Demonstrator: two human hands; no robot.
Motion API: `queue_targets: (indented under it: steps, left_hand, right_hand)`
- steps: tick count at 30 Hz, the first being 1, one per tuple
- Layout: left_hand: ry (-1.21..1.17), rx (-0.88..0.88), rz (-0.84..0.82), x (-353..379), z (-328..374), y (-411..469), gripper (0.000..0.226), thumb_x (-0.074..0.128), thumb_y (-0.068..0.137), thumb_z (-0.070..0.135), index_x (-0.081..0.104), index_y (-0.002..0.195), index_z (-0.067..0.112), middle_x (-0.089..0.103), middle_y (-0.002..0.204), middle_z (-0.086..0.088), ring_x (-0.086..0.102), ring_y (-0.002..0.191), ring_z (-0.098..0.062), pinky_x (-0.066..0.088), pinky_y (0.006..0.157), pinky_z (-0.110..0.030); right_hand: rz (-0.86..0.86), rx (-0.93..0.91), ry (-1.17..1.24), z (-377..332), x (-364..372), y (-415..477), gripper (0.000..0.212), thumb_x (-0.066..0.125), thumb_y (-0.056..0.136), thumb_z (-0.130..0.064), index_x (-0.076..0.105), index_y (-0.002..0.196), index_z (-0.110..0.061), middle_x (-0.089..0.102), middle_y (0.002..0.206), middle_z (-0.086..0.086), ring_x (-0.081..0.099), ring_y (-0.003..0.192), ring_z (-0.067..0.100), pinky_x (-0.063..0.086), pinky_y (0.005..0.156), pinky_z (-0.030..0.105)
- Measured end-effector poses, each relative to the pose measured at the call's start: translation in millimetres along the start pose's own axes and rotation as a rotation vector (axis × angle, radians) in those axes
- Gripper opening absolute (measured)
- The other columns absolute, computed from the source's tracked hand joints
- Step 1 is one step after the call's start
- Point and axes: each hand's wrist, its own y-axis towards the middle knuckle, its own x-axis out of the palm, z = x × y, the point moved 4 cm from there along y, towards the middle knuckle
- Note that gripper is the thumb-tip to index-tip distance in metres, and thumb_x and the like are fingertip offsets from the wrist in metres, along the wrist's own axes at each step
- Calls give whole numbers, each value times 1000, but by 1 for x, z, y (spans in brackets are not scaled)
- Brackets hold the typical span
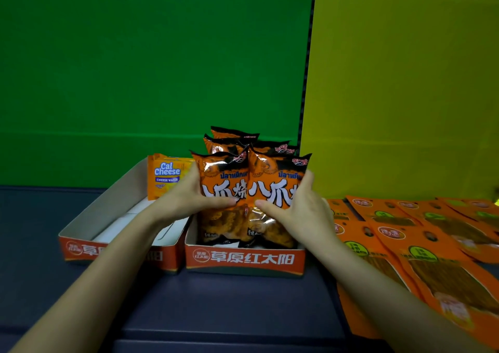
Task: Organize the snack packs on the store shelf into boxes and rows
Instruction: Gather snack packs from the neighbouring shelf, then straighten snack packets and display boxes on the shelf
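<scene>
Left hand [189, 194] and right hand [299, 212] each clasp, thumb in front, one of two upright snack packs [275, 188] standing between them in an orange box [244, 258]; other packs [232, 134] stand just behind.

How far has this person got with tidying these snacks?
Looks done: orange snack bags stand upright at the back of the right box, and flat orange packs lie in overlapping rows beside it. In hand: the left hand grips the left front bag and the right hand the right front bag, in that box. Left: the left box holds Cal Cheese wafer packs at its back, with room in front.
</scene>
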Motion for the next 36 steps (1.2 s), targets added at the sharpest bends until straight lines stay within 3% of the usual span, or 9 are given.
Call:
queue_targets:
  steps: [3, 8, 13, 15, 17, 19, 22, 29, 36]
  left_hand:
    - [104, 0, 32, 0, 0, -2, 94, 81, 54, 48, 31, 131, 29, 54, 128, 3, 56, 115, -13, 48, 99, -37]
    - [210, 32, 114, -3, 5, -8, 92, 82, 51, 57, 40, 125, 22, 59, 121, 0, 59, 111, -16, 50, 96, -43]
    - [258, 2, 241, -7, 15, -19, 74, 78, 71, 33, 37, 129, 12, 53, 129, -5, 53, 116, -19, 45, 97, -34]
    - [387, 20, 316, -10, 23, -28, 81, 72, 77, 35, 29, 140, 7, 42, 141, -9, 43, 127, -22, 37, 102, -33]
    - [541, 88, 411, -18, 28, -43, 78, 68, 78, 43, 36, 138, 5, 45, 139, -12, 44, 127, -25, 35, 100, -31]
    - [672, 160, 475, -29, 31, -62, 63, 58, 75, 47, 52, 124, 7, 59, 122, -9, 54, 115, -24, 40, 92, -30]
    - [833, 167, 582, -47, 29, -96, 46, 50, 78, 44, 61, 112, 15, 67, 109, 1, 60, 104, -20, 45, 83, -30]
    - [1123, 18, 692, -110, 5, -179, 35, 44, 83, 43, 63, 97, 17, 68, 98, 0, 64, 92, -26, 45, 68, -32]
    - [1199, -148, 774, -190, -33, -271, 24, 52, 90, 37, 61, 103, 18, 66, 101, 4, 62, 97, -21, 38, 66, -28]
  right_hand:
    - [-30, 6, 31, 0, 2, -1, 118, 62, 69, -67, -1, 149, -6, 40, 146, 12, 40, 134, 29, 35, 108, 42]
    - [29, -26, 128, 1, -1, 2, 128, 69, 68, -60, -17, 148, -9, 7, 159, 8, 11, 146, 26, 20, 116, 39]
    - [139, -144, 90, -9, -12, 2, 125, 67, 67, -64, -11, 150, -12, -7, 160, 3, 1, 147, 22, 9, 118, 36]
    - [247, -252, 66, -22, -21, -2, 112, 67, 71, -60, 3, 151, -14, 0, 160, 3, 6, 146, 22, 11, 117, 35]
    - [315, -397, 101, -38, -27, -9, 89, 70, 76, -48, 26, 146, -16, 21, 155, 5, 20, 142, 22, 20, 114, 36]
    - [283, -549, 159, -57, -25, -16, 63, 70, 80, -35, 45, 135, -17, 44, 141, 1, 36, 131, 20, 33, 107, 34]
    - [138, -700, 186, -87, -8, -31, 36, 60, 84, -29, 57, 119, -21, 59, 118, -5, 50, 114, 17, 42, 93, 29]
    - [-179, -886, 182, -164, 45, -72, 25, 54, 90, -27, 61, 113, -23, 64, 114, -7, 55, 111, 15, 44, 92, 31]
    - [-357, -988, 199, -261, 111, -124, 27, 50, 92, -31, 58, 117, -26, 61, 118, -9, 55, 112, 13, 46, 93, 33]
